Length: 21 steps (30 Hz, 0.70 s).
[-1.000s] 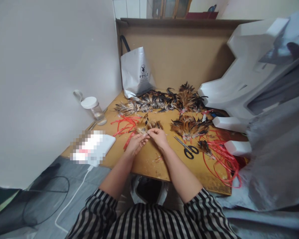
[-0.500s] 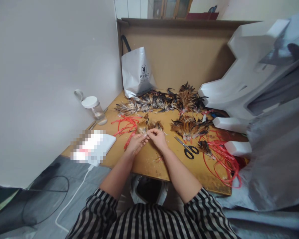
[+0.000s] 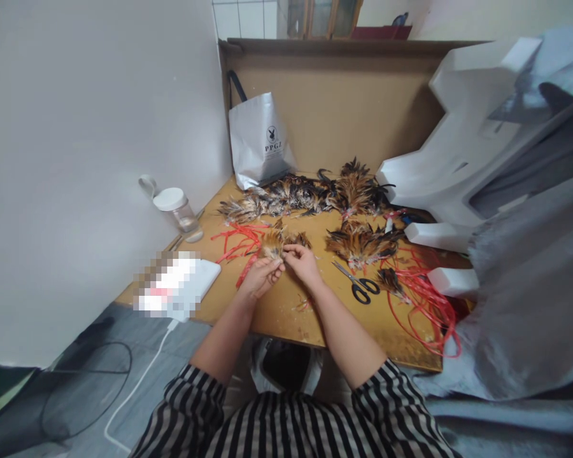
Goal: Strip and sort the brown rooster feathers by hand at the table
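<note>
Over the middle of the table, my left hand is closed, its thumb and finger pinching the base of a brown feather bunch that fans away from me. My right hand is beside it, fingers pinched together close to the bunch's base; whatever it holds is too small to make out. Another small clump of feathers lies just beyond my right fingers. Left of the bunch are strips of red plastic cord. Black-handled scissors rest to the right of my right forearm.
Feather bundles line the back, with more feathers right of centre. A silver bag stands behind. Red cord tangles at right beside white foam pieces. A lidded jar and a cabled white device sit at left.
My right fingertips have drawn slightly apart from my left ones. My left hand stays on the feather bunch. The whole view has shifted a little.
</note>
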Each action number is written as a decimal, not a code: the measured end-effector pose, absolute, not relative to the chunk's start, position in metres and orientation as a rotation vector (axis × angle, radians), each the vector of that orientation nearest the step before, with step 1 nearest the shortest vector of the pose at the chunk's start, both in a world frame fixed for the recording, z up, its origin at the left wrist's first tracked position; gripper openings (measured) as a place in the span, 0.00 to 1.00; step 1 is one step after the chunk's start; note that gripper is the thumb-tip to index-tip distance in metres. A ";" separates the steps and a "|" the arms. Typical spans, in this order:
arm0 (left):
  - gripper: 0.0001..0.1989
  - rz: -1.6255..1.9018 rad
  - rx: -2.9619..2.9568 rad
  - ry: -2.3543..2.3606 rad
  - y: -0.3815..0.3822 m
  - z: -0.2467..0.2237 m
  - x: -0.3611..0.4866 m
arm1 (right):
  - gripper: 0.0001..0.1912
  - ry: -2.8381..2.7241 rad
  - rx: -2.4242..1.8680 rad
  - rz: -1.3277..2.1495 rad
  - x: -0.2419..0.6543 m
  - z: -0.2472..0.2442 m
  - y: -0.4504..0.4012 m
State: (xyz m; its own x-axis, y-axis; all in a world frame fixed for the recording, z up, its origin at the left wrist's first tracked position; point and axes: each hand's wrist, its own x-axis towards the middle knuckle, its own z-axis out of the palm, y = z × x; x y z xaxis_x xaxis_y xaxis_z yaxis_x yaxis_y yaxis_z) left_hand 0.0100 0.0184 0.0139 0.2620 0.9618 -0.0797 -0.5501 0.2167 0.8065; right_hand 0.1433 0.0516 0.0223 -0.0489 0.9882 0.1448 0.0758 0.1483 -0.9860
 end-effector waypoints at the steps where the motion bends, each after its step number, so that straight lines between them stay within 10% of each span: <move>1: 0.09 1.154 0.757 0.661 0.018 0.014 0.010 | 0.17 -1.380 -1.134 1.097 0.142 0.022 0.052; 21: 0.12 1.124 0.777 0.785 0.021 0.008 0.011 | 0.15 -1.046 -0.874 1.694 0.150 0.032 0.046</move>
State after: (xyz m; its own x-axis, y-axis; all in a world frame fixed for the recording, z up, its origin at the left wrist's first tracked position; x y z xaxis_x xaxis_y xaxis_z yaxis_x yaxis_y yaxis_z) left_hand 0.0109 0.0207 0.0085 0.2394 0.9601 -0.1446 -0.4660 0.2443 0.8504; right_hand 0.1502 0.0456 0.0322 -0.3145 0.9445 -0.0947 -0.3382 -0.2047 -0.9186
